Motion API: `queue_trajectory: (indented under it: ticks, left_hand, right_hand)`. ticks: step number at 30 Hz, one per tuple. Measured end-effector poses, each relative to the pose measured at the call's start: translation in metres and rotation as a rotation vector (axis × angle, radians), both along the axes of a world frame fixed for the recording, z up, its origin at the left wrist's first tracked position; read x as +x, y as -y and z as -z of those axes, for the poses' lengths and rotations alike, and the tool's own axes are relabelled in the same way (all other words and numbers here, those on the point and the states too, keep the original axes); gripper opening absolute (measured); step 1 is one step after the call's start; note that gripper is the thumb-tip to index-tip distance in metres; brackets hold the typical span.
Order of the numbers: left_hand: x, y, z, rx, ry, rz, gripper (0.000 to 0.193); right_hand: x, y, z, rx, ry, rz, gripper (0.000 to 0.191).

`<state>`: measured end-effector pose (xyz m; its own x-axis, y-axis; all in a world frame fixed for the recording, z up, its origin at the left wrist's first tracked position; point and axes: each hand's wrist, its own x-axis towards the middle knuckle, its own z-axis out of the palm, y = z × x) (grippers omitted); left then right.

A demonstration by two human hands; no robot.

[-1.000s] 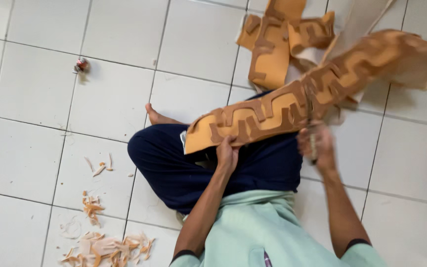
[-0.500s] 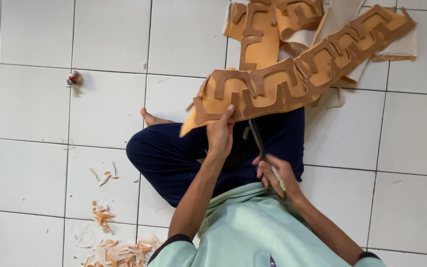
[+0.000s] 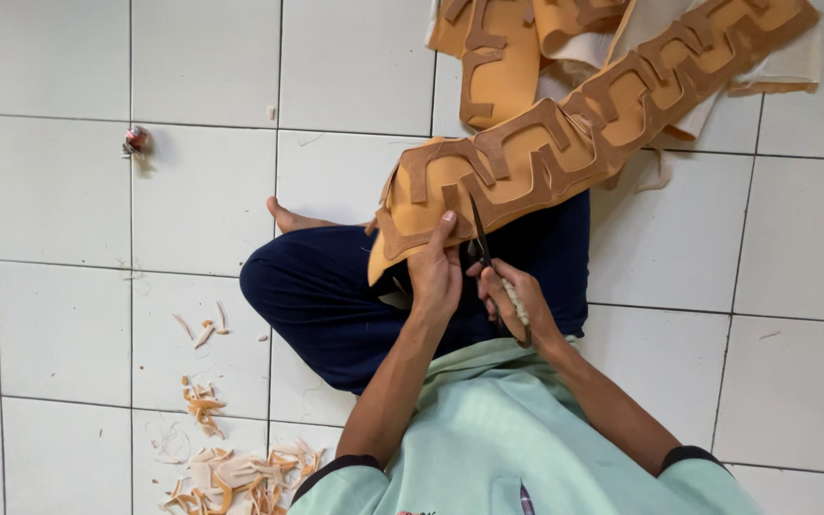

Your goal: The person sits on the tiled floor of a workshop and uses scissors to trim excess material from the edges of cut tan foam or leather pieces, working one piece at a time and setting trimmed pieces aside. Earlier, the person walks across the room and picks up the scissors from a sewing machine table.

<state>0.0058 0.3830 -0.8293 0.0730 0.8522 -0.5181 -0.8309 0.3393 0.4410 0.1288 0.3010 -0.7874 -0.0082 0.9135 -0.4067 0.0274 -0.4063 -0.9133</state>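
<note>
Gripping tan cutout strip (image 3: 565, 143), scissors (image 3: 484, 250) cutting.

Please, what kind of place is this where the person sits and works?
Probably a small craft workshop with a white tiled floor. The person sits on it, the left hand steadying an orange cut-out sheet, the right hand using scissors. Orange offcuts lie nearby.

Long tan foam strip (image 3: 565, 143) runs out past the top edge at upper right; its far end is not seen. Second tan piece (image 3: 498, 57) is also cropped at the top. Scissors (image 3: 482, 250): handles buried inside the right hand (image 3: 512, 298), blade tips lost against the foam. Small red object (image 3: 133, 140) at upper left is too small to identify. Scrap pile (image 3: 231, 477) is cut by the bottom edge.
</note>
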Motion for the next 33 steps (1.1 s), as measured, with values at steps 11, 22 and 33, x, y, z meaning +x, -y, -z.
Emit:
queue_trajectory:
  ticks: [11, 22, 33]
  left_hand:
    - [-0.006, 0.008, -0.002, 0.037, 0.004, 0.061, 0.024]
    - [-0.032, -0.046, 0.002, -0.160, 0.270, 0.229, 0.026]
    - [-0.082, -0.069, -0.071, 0.336, -0.352, 0.615, 0.041]
  right_hand:
    - [-0.001, -0.020, -0.006, -0.022, -0.166, 0.025, 0.049]
    - [-0.001, -0.027, -0.013, -0.064, -0.093, 0.091, 0.050]
    - [0.036, -0.039, -0.032, 0.206, 0.017, -0.227, 0.058]
